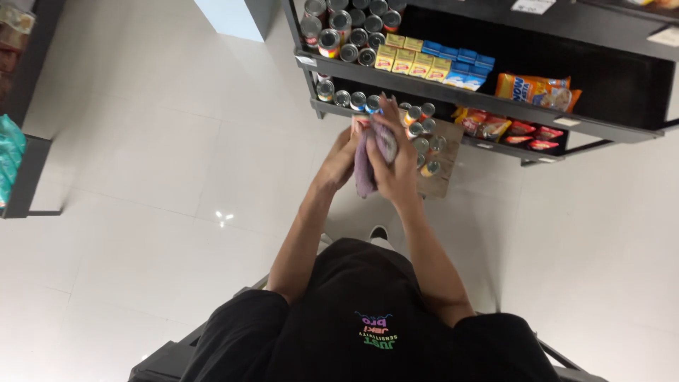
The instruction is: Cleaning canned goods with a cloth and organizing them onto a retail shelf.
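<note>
Tins (348, 28), yellow cartons (412, 60), snack packets (535, 90)

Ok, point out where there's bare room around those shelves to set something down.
Bare white tiled floor lies left of the black metal shelving unit. The dark shelf stretch right of the orange snack bag looks free. Crowded: tin cans, yellow cartons, and the cardboard box of cans beside both hands holding a purple cloth.

We can't see what the purple cloth (365, 166) wraps; the right hand (393, 159) covers most of it, and the left hand (341, 157) is half hidden behind. The cardboard box (442, 159) is partly blocked by the hands. The top shelf cans (350, 25) are cut off at the frame edge. The snack packets (513, 129) are too small to identify. The teal bag (10, 166) is cropped at left.
</note>
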